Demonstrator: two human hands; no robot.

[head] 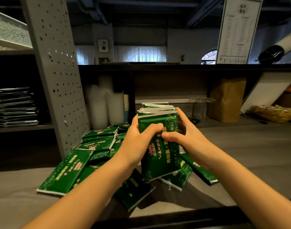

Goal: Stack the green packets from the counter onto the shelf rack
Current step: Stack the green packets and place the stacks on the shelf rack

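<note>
Green-packet bundle [159, 149] held upright above the counter [248, 154], several packets pressed face to face, white sealed edges fanned at the top. Lower edge of the bundle sits at or just over the pile; contact cannot be told.

Left hand [139, 138]: thumb curled across the front face, fingers wrapped behind the left edge. Firm grasp on the bundle.

Right hand [187, 134]: thumb on the front face, tip near the left thumb, fingers curled round the right edge. Also clasping the bundle.

Loose green packets [67, 171] lie scattered flat and overlapping on the grey counter, most to the left and below the hands, a few to the right of the bundle.

Shelf rack [57, 71] stands at left, grey perforated upright, foot just beside the pile. One rack shelf carries a stack of dark flat packs [14, 106], possibly more of the same packets; too dim to say.

Behind the counter: white containers [105, 106], blurred; clear plastic cups [199, 108]; brown paper bag [227, 100] standing upright.
</note>
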